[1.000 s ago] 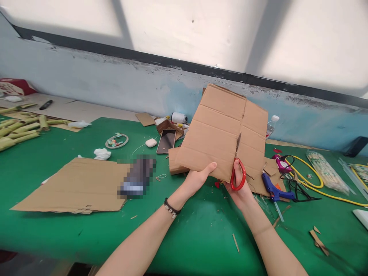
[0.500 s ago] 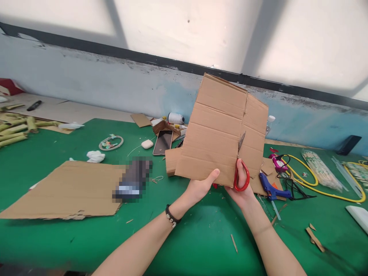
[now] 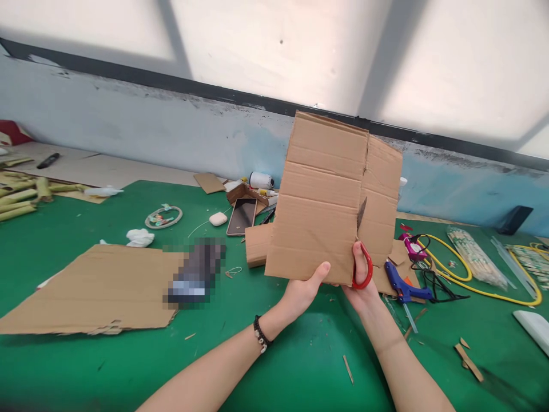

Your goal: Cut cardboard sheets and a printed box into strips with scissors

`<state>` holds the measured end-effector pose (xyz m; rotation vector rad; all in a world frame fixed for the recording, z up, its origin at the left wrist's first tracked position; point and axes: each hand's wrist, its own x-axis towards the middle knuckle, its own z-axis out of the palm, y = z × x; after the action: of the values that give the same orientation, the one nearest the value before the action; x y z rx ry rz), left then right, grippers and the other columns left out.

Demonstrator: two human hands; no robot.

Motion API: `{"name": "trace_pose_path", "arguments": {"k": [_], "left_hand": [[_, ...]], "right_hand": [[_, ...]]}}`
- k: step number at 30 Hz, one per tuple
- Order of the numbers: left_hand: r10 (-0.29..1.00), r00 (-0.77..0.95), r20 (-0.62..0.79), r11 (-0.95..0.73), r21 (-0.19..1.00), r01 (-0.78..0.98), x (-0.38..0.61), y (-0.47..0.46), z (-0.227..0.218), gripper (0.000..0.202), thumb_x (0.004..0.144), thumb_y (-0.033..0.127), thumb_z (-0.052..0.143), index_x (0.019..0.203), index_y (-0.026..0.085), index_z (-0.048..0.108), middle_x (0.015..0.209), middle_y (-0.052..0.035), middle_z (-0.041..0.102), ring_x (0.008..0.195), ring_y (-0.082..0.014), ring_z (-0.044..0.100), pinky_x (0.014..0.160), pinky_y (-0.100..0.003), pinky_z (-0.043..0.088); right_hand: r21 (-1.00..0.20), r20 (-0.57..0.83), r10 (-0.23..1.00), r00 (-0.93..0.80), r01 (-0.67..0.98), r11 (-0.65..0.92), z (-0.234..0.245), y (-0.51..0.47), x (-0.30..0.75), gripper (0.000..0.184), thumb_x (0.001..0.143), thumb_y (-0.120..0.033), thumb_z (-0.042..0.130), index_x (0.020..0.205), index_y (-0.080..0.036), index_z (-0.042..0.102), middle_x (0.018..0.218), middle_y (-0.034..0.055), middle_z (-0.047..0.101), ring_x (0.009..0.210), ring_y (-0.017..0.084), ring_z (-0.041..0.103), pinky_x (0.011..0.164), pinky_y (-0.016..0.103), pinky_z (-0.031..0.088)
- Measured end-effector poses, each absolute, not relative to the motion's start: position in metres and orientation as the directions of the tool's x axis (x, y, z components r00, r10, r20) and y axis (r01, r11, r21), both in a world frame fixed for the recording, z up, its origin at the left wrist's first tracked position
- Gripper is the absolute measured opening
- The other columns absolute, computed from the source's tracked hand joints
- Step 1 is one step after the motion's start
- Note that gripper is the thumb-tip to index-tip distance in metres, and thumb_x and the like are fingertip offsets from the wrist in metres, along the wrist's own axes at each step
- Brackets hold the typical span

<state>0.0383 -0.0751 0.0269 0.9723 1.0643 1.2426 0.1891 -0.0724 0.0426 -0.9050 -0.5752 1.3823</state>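
A brown cardboard sheet point(image 3: 321, 200) stands nearly upright above the green table, with a cut running up from its bottom edge. My left hand point(image 3: 302, 292) grips the sheet's lower edge, thumb on the near face. My right hand point(image 3: 360, 283) is closed through the red handles of a pair of scissors point(image 3: 362, 252), whose blades reach up inside the cut. A black bead bracelet sits on my left wrist.
A large flat cardboard piece point(image 3: 94, 286) lies at the left. A phone point(image 3: 241, 216), a white earbud case point(image 3: 218, 218) and a thread spool point(image 3: 260, 180) lie behind. A blue glue gun point(image 3: 401, 283), yellow cable point(image 3: 484, 280) and skewer bag point(image 3: 474, 249) lie at the right. Bamboo pieces point(image 3: 26, 191) are far left.
The cardboard has been tilted more upright and shifted slightly left. The scissors' blades have moved further up the cut, and both hands have shifted a little to the right.
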Motion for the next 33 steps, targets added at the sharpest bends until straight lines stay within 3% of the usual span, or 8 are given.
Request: {"name": "trace_pose_path", "arguments": {"k": [3, 5, 7, 13, 18, 25, 33], "left_hand": [[0.983, 0.14, -0.12, 0.162, 0.925, -0.344, 0.042, -0.076, 0.026, 0.067, 0.08, 0.065, 0.097, 0.124, 0.016, 0.082, 0.136, -0.0178, 0.084, 0.124, -0.041, 0.082, 0.103, -0.053, 0.074], [0.972, 0.2, -0.12, 0.196, 0.886, -0.421, 0.044, -0.077, 0.026, 0.073, 0.08, 0.066, 0.097, 0.13, 0.015, 0.081, 0.137, -0.0177, 0.084, 0.109, -0.038, 0.086, 0.086, -0.05, 0.077], [0.969, 0.22, -0.109, 0.203, 0.859, -0.47, 0.046, -0.077, 0.026, 0.077, 0.079, 0.064, 0.1, 0.135, 0.015, 0.079, 0.137, -0.0166, 0.084, 0.103, -0.0354, 0.087, 0.08, -0.047, 0.078], [0.959, 0.257, -0.121, 0.245, 0.81, -0.532, 0.049, -0.081, 0.021, 0.067, 0.083, 0.062, 0.098, 0.127, 0.014, 0.082, 0.14, -0.017, 0.084, 0.107, -0.0343, 0.087, 0.082, -0.044, 0.078], [0.96, 0.24, -0.145, 0.259, 0.787, -0.56, 0.052, -0.083, 0.022, 0.073, 0.081, 0.06, 0.1, 0.131, 0.013, 0.079, 0.143, -0.0177, 0.082, 0.102, -0.033, 0.087, 0.078, -0.043, 0.078], [0.964, 0.231, -0.134, 0.246, 0.781, -0.574, 0.053, -0.083, 0.021, 0.076, 0.081, 0.061, 0.1, 0.134, 0.012, 0.077, 0.141, -0.0187, 0.082, 0.101, -0.0331, 0.087, 0.078, -0.044, 0.079], [0.965, 0.229, -0.124, 0.237, 0.783, -0.575, 0.052, -0.085, 0.026, 0.075, 0.087, 0.054, 0.097, 0.145, 0.013, 0.073, 0.14, -0.0182, 0.082, 0.104, -0.0329, 0.085, 0.075, -0.044, 0.078]], "right_hand": [[-0.811, -0.125, 0.987, 0.101, -0.583, -0.043, 0.043, -0.071, 0.19, 0.065, 0.09, -0.077, 0.085, 0.132, -0.028, 0.083, 0.129, 0.0101, 0.089, 0.126, 0.041, 0.082, 0.095, 0.054, 0.074], [-0.807, -0.11, 0.99, 0.094, -0.589, -0.034, 0.043, -0.069, 0.191, 0.065, 0.089, -0.078, 0.085, 0.131, -0.029, 0.084, 0.132, 0.01, 0.089, 0.132, 0.041, 0.08, 0.1, 0.054, 0.073], [-0.8, -0.106, 0.991, 0.088, -0.599, -0.032, 0.041, -0.068, 0.193, 0.065, 0.088, -0.08, 0.086, 0.129, -0.03, 0.084, 0.134, 0.0097, 0.088, 0.137, 0.041, 0.077, 0.105, 0.054, 0.071], [-0.784, -0.138, 0.99, 0.031, -0.615, -0.09, 0.037, -0.067, 0.198, 0.064, 0.091, -0.081, 0.083, 0.13, -0.03, 0.083, 0.134, 0.0094, 0.088, 0.142, 0.039, 0.075, 0.111, 0.055, 0.068], [-0.774, -0.147, 0.989, 0.019, -0.625, -0.103, 0.037, -0.065, 0.195, 0.071, 0.081, -0.079, 0.092, 0.13, -0.029, 0.083, 0.13, 0.0112, 0.089, 0.142, 0.042, 0.075, 0.114, 0.06, 0.068], [-0.75, -0.154, 0.988, 0.03, -0.654, -0.097, 0.037, -0.067, 0.193, 0.064, 0.093, -0.072, 0.086, 0.136, -0.025, 0.082, 0.138, 0.0134, 0.086, 0.147, 0.041, 0.072, 0.118, 0.06, 0.067], [-0.783, -0.169, 0.984, 0.057, -0.614, -0.098, 0.031, -0.065, 0.195, 0.07, 0.088, -0.078, 0.087, 0.134, -0.025, 0.083, 0.129, 0.0129, 0.089, 0.142, 0.043, 0.075, 0.113, 0.06, 0.069]]}}
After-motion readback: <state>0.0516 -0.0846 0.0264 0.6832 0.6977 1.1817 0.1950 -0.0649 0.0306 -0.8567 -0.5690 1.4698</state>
